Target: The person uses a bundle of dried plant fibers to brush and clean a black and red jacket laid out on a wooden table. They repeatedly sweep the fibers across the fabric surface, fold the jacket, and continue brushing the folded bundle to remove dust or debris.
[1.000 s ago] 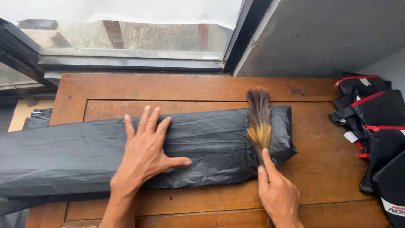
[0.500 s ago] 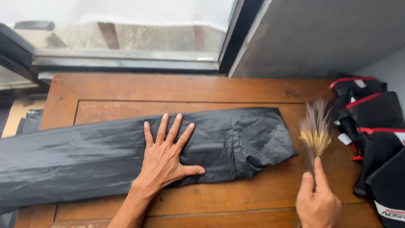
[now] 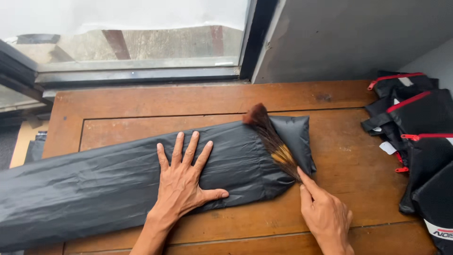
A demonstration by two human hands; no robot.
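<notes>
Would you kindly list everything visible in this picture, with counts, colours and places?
Black plastic-wrapped bundle: one, black, lying lengthwise across the wooden table, running off its left edge.
Feather duster: one, brown with a yellow band, lying on the bundle's right end.
Wooden table: one, brown, under everything.
Bags: several, black with red zips, stacked at the table's right edge.
Window: one, dark frame, behind the table.
Wall: grey, upper right.
Left hand: flat on the bundle, fingers spread.
Right hand: holding the duster's handle.

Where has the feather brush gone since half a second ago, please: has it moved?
Yes. The feather brush has swung left, from bare wooden table beside the black bags back onto the black plastic package.
</notes>
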